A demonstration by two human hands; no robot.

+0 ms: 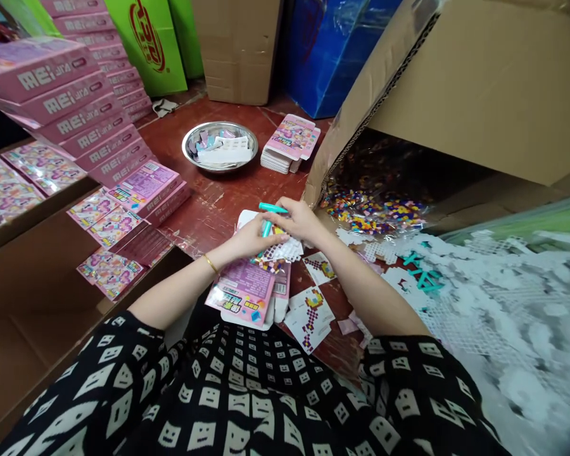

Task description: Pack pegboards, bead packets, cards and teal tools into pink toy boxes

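Note:
My right hand (295, 221) is closed, with a slim teal plastic stick (272, 208) at its fingertips. My left hand (254, 239) meets it, the fingers curled around a second teal piece (266, 228); the fingers partly cover it. Just under both hands lie a white perforated plate (291, 249) and a small clear bag of coloured beads (272, 265). These rest on flattened pink printed boxes (241, 292) in front of my lap. Pattern cards (310, 318) with a pixel wand picture lie to the right of the boxes.
Stacked pink boxes (76, 120) rise at left beside an open carton (38, 342). A metal bowl (220, 166) and folded pink cartons (294, 136) stand ahead. At right are a carton holding bead bags (375, 206), white perforated plates (494, 335) and teal plastic pieces (422, 275).

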